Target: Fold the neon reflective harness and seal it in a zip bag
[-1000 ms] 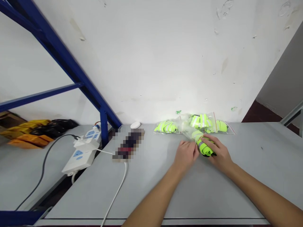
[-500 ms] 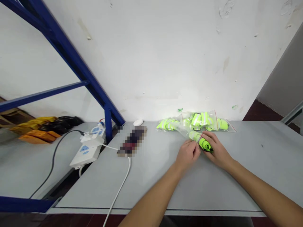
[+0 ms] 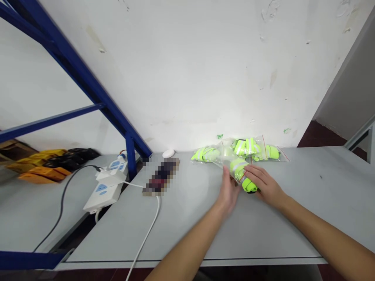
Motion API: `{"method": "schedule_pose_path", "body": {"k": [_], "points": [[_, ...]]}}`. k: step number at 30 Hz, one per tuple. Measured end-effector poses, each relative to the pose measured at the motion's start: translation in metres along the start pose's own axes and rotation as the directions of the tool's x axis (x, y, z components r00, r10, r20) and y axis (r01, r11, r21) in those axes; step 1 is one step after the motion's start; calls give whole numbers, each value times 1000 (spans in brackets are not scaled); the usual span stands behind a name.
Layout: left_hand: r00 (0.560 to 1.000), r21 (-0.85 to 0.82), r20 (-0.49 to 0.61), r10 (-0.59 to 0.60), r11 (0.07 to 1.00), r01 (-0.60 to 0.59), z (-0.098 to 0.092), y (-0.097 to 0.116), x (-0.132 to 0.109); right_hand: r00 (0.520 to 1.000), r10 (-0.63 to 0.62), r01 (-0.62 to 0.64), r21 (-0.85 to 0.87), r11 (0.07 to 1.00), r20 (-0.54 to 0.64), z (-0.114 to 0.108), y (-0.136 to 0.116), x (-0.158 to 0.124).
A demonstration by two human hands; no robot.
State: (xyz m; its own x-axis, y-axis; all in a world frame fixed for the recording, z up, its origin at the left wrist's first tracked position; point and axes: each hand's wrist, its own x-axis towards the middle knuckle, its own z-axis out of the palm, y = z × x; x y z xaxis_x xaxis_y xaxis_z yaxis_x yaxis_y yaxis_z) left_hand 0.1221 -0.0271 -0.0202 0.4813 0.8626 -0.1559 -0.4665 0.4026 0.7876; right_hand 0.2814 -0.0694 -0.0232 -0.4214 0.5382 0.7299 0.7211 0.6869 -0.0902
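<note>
A roll of neon-yellow reflective band (image 3: 245,176), partly in a clear plastic bag, lies on the grey table (image 3: 205,230). My right hand (image 3: 262,184) is closed round its near end. My left hand (image 3: 229,189) is at the bag's left side, fingers stretched upward along it and touching the plastic. Behind them, by the wall, lie two more clear bags of the same yellow bands (image 3: 205,154) (image 3: 258,150).
A blurred dark object (image 3: 160,177) with a white cable (image 3: 146,234) lies left of the hands. A small white puck (image 3: 168,153) sits near the wall. A white power strip (image 3: 104,189) and a blue rack post (image 3: 130,158) stand at the left; yellow and black bundles (image 3: 47,166) beyond.
My left hand has opened from a pinch on the bag to stretched fingers beside it. The right hand has kept its hold on the yellow roll and turned it slightly.
</note>
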Motion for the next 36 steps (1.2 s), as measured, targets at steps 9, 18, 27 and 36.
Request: {"method": "schedule_pose_path", "body": {"k": [9, 18, 27, 36], "points": [[985, -290, 39, -169, 941, 173, 1, 5, -5, 999, 42, -36, -270, 962, 18, 16, -14, 5], [958, -242, 173, -229, 933, 267, 1, -1, -6, 956, 146, -138, -49, 989, 256, -3, -21, 10], [919, -330, 251, -304, 865, 377, -4, -2, -4, 996, 86, -85, 32, 996, -34, 7, -10, 8], [917, -288, 285, -277, 888, 358, -6, 2, -3, 975, 72, -62, 56, 997, -208, -4, -10, 4]]}}
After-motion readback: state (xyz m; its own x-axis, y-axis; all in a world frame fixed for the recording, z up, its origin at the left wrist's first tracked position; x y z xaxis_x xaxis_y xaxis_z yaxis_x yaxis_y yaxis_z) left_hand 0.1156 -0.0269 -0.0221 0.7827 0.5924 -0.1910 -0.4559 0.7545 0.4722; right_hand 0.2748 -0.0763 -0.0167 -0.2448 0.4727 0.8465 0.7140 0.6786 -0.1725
